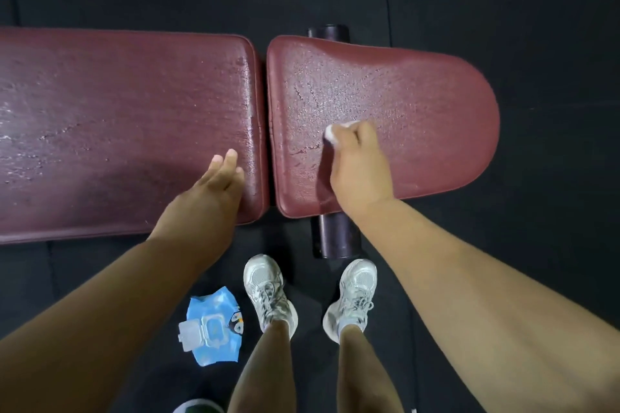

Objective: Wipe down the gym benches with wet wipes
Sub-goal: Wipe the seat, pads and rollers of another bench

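A dark red padded gym bench lies across the view in two parts: a long back pad on the left and a rounded seat pad on the right, with a narrow gap between. My right hand grips a bunched white wet wipe and presses it on the seat pad near its middle. The pad's surface glistens with wet streaks. My left hand rests flat with straight fingers on the near right corner of the back pad.
A blue pack of wet wipes with its lid flipped open lies on the black rubber floor by my left shoe. A black foam roller sticks out under the seat pad, just ahead of my right shoe.
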A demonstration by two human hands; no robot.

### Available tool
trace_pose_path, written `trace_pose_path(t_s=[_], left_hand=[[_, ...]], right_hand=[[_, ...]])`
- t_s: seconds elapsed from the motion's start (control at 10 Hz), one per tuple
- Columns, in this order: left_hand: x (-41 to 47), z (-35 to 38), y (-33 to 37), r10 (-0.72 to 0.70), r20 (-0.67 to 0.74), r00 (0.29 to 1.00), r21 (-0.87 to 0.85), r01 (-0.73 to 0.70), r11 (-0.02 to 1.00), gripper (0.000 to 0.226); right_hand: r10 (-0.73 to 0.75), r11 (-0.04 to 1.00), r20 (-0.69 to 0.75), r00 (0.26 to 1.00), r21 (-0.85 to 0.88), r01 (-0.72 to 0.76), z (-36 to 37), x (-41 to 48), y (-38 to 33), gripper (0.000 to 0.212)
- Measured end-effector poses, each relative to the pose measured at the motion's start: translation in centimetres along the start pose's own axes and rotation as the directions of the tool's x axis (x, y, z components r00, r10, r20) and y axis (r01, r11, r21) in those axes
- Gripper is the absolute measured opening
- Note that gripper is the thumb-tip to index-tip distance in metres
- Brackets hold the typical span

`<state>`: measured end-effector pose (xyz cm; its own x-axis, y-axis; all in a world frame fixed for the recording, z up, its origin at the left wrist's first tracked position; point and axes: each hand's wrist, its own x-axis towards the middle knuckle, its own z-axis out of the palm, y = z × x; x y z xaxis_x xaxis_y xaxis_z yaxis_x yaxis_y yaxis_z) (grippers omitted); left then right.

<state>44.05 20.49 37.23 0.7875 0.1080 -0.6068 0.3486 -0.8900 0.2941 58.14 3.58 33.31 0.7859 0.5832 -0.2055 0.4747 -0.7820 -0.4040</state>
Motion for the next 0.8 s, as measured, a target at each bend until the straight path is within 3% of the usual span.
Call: trace_pose_path(t_s=[0.1, 0.2, 0.3, 0.4, 0.5, 0.6, 0.7, 0.8], left_hand=[[0.1, -0.6, -0.1, -0.026, 0.023, 0.999, -0.043, 0.027, 0.999, 0.061], [-0.3, -1.7, -0.2, -0.052, 0.016, 0.998, -0.086, 0.054, 0.995, 0.062], [-0.6, -1.0, -0.8, -0.077, -0.033, 0.996, -0.125, 0.072, 0.989, 0.062], [-0.5, -0.8, -1.8, -0.097, -0.059, 0.994, -0.165, 0.086, 0.983, 0.066], [-0.1, -2.0, -1.8, -0.038, 0.081, 0.996, -0.05, 0.042, 0.998, 0.068], [0.2, -1.1, -2.3, -0.022, 0.05, 0.998, -0.104, 0.027, 0.994, 0.075], [-0.3, -1.0, -2.0, 0.005, 0.051, 0.999, -0.121, 0.001, 0.993, 0.077], [-0.3, -1.2, -1.9, -0.021, 0.081, 0.997, -0.144, 0.032, 0.989, 0.081]], right_hand=[[-0.338, 0.938, 0.137, 0.931, -0.037, 0.346, 1.3, -2.5, -2.3, 0.021], [-0.554, 0.796, 0.301, 0.776, -0.08, 0.6, 1.1, -2.5, -2.4, 0.033], [-0.514, 0.83, 0.232, 0.826, -0.108, 0.547, 0.1, 2.3, -1.4, 0.033], [-0.251, 0.964, 0.136, 0.958, -0.056, 0.26, -0.9, 10.0, -2.1, 0.025], [-0.237, 0.946, 0.137, 0.962, -0.193, 0.261, -1.7, 10.7, -3.9, 0.03], [-0.317, 0.926, 0.178, 0.931, -0.153, 0.345, -0.6, 6.4, -3.6, 0.028], [-0.4, 0.904, 0.279, 0.873, -0.039, 0.426, 0.6, -0.2, -2.4, 0.047], [-0.427, 0.884, 0.338, 0.839, -0.04, 0.466, 0.8, -2.5, -1.3, 0.05]])
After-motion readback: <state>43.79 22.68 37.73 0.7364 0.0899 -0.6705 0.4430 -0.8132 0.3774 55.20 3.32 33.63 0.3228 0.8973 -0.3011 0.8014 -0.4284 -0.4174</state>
